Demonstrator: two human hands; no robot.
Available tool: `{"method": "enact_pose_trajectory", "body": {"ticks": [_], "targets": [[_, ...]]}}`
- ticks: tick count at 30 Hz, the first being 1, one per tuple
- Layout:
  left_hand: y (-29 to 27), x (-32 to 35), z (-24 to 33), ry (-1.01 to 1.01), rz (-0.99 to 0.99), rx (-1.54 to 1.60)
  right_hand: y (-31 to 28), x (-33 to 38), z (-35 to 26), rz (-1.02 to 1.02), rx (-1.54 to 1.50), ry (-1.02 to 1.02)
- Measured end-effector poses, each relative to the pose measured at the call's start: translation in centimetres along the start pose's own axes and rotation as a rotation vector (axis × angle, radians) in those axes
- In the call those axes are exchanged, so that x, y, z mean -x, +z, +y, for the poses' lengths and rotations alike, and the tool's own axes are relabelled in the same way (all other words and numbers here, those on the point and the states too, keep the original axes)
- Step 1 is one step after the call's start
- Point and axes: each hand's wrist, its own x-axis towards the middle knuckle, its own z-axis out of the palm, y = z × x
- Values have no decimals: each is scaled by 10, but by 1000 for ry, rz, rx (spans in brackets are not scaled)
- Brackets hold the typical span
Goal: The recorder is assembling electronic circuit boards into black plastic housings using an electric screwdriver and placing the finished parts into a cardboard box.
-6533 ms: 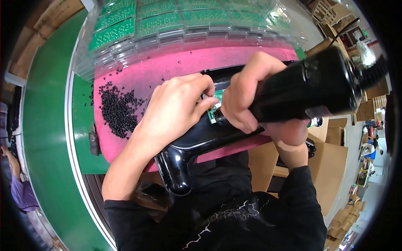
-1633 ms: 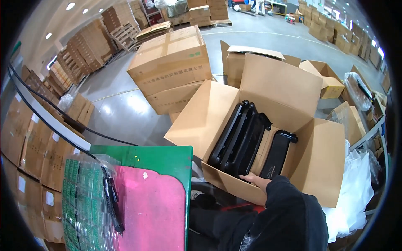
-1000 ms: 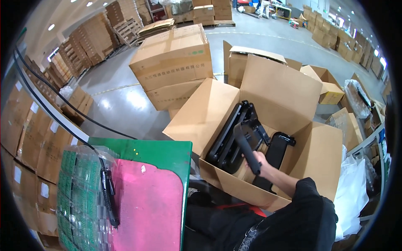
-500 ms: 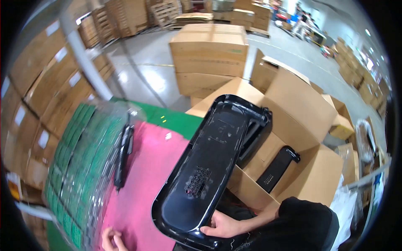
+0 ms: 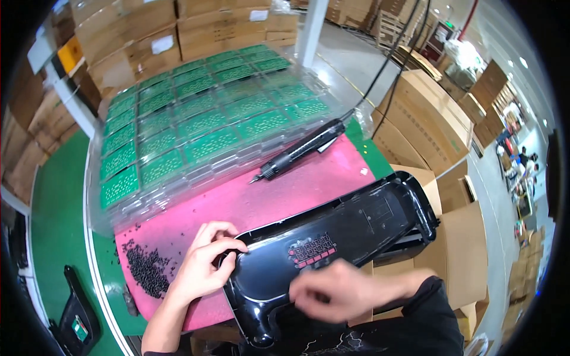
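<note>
A long black plastic housing [image 5: 350,228] lies across the front of a pink mat [image 5: 196,216], its hollow side up, with small cutouts near its middle. My left hand [image 5: 208,261] is closed on the rim at its rounded left end, thumb and fingertips at the edge. Over the near edge, my right hand [image 5: 329,291] is smeared by motion; its fingers look curled, but whether they hold anything cannot be made out. Behind the housing rests a black electric screwdriver [image 5: 300,151], its bit pointing left. Small black screws [image 5: 148,270] lie heaped left of my left hand.
Clear plastic trays [image 5: 172,204] of green circuit boards [image 5: 208,121] fill the far left of the bench. An open cardboard box [image 5: 460,249] stands at the right. Another black housing [image 5: 77,314] sits at the lower left. Cables [image 5: 392,56] hang behind the screwdriver.
The view has swung left. My left hand has come from the mat onto the housing's left end. My right hand has left its grip on the near rim and is moving.
</note>
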Motion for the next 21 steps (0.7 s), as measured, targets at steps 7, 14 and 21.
{"method": "enact_pose_trajectory", "body": {"ticks": [7, 14, 21], "targets": [[2, 2, 8, 75, 216, -190, -112, -183, 66, 518, 762, -151], [-23, -5, -10, 63, 285, -366, -178, -307, 144, 411, 1079, 301], [-25, -4, -10, 56, 239, -368, -189, -337, 148, 72, 1387, 241]]}}
